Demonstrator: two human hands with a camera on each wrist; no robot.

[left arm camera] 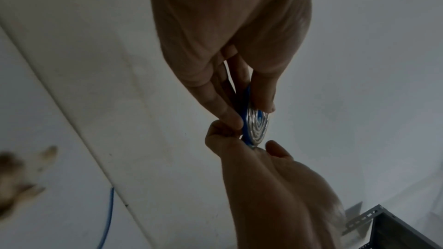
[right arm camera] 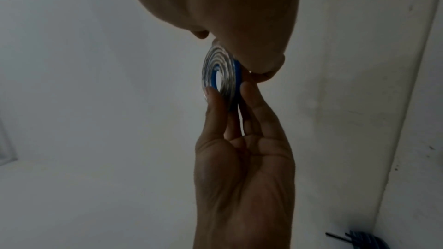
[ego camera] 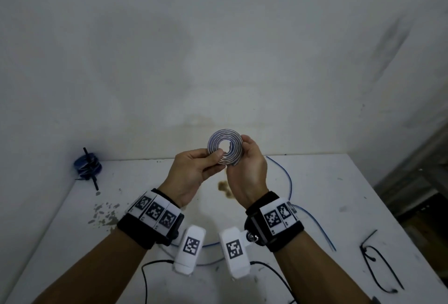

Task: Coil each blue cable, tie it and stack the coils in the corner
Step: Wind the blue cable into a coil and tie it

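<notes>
Blue coil (ego camera: 225, 146) upright, pinched between left hand (ego camera: 194, 174) and right hand (ego camera: 247, 170).

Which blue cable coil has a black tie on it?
The blue cable coil in the table's far left corner has the black tie; the flat spiral coil held in both hands has none.

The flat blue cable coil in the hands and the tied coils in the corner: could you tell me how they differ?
The flat blue spiral coil is pinched upright above the white table by the left hand and right hand, untied; the tied blue coils lie stacked, bound with black ties. Both are wound blue cable.
</notes>
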